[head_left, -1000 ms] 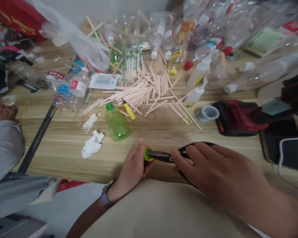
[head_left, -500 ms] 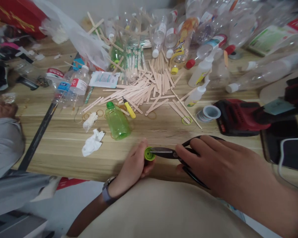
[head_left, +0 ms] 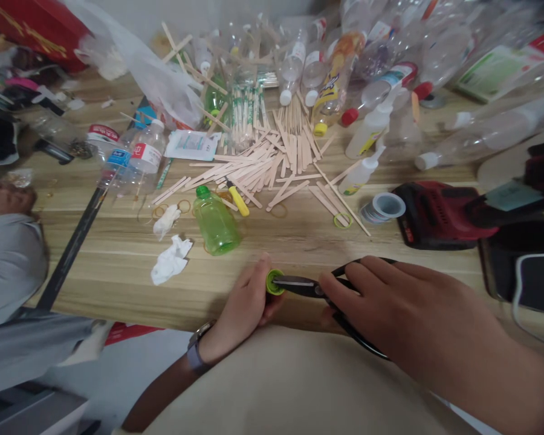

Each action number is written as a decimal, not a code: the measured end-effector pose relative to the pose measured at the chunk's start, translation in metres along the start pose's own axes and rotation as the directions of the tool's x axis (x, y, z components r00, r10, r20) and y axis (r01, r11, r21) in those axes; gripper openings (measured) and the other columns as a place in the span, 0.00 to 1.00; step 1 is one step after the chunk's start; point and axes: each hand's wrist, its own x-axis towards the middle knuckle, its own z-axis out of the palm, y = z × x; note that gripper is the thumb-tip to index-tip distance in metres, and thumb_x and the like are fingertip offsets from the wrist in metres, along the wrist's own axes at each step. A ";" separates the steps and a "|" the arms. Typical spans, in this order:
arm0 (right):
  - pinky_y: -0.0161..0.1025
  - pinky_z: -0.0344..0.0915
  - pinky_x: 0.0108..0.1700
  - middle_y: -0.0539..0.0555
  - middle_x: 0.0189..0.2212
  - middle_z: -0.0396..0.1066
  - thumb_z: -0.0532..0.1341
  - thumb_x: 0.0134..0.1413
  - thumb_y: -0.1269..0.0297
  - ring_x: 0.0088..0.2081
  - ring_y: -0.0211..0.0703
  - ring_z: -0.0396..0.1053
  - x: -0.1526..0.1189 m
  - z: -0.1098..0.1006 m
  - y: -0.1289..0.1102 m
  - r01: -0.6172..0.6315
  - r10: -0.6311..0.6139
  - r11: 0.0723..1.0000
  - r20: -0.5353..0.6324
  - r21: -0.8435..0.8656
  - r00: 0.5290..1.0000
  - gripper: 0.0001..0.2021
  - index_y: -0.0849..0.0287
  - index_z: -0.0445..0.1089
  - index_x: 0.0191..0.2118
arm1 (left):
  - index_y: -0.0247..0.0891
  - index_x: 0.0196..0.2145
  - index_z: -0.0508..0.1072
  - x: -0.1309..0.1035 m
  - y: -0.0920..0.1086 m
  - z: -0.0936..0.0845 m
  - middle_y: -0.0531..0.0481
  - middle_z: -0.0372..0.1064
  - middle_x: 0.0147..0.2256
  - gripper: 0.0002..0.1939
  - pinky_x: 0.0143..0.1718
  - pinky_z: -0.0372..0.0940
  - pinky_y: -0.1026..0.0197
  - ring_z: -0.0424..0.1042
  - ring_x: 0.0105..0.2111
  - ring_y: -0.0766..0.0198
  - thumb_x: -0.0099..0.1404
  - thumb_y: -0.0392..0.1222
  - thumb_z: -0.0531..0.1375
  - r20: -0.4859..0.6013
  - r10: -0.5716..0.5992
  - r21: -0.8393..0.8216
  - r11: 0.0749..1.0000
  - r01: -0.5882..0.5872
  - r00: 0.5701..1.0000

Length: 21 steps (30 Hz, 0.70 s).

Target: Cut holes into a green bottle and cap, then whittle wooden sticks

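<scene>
Between the thumb and fingers of my left hand (head_left: 247,293) is a small green bottle cap (head_left: 269,285), its hollow side turned up toward me. My right hand (head_left: 390,302) grips black-handled scissors (head_left: 301,286) with the blades together. The blade tip reaches inside the cap. Beyond my left hand, a green plastic bottle (head_left: 216,223) without a cap stands or leans on the table; which, I cannot tell. Crumpled white tissues (head_left: 171,260) lie to its left, and a yellow-handled screwdriver (head_left: 238,199) lies behind it.
Wooden craft sticks (head_left: 258,169) are spread mid-table. Clear plastic bottles (head_left: 435,54) crowd the back and right. A red and black power tool (head_left: 444,214) sits at the right, near a roll of wire (head_left: 383,208). Another person's arm (head_left: 13,260) rests at the left edge.
The scissor tip has shifted slightly within the cap, and my right hand has tilted a little with the handles. My left hand keeps its hold. The whole view has moved slightly.
</scene>
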 end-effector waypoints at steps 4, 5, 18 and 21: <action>0.39 0.44 0.30 0.49 0.22 0.63 0.55 0.46 0.79 0.26 0.43 0.60 0.001 -0.003 0.000 0.045 -0.046 0.998 -0.011 -0.050 0.999 0.13 0.57 0.71 0.33 | 0.40 0.14 0.56 0.001 0.001 0.000 0.58 0.47 0.09 0.33 0.14 0.45 0.65 0.48 0.11 0.72 0.68 0.62 0.38 0.016 -0.034 -0.023 0.999 0.035 0.999; 0.40 0.44 0.30 0.50 0.22 0.63 0.55 0.46 0.79 0.26 0.43 0.60 0.001 -0.002 0.000 0.053 -0.054 0.996 -0.014 -0.065 0.998 0.13 0.57 0.72 0.33 | 0.40 0.13 0.56 0.001 0.001 0.000 0.58 0.47 0.09 0.33 0.14 0.44 0.65 0.48 0.10 0.72 0.68 0.62 0.38 0.029 -0.048 -0.031 0.998 0.049 0.998; 0.40 0.43 0.29 0.49 0.23 0.64 0.58 0.52 0.73 0.27 0.42 0.61 -0.003 0.004 0.005 0.059 -0.059 0.998 0.029 0.006 0.998 0.06 0.57 0.70 0.34 | 0.39 0.18 0.61 0.004 -0.004 -0.004 0.58 0.50 0.11 0.34 0.15 0.45 0.64 0.48 0.11 0.71 0.67 0.65 0.37 0.087 -0.008 -0.042 0.999 0.012 0.996; 0.39 0.43 0.28 0.47 0.22 0.63 0.63 0.51 0.67 0.26 0.43 0.63 -0.004 0.005 0.007 -0.004 0.001 0.999 0.078 0.042 0.997 0.03 0.55 0.70 0.34 | 0.39 0.29 0.65 0.004 -0.008 -0.003 0.56 0.58 0.17 0.33 0.20 0.51 0.64 0.56 0.16 0.68 0.68 0.66 0.35 0.023 0.153 -0.068 0.986 -0.151 0.988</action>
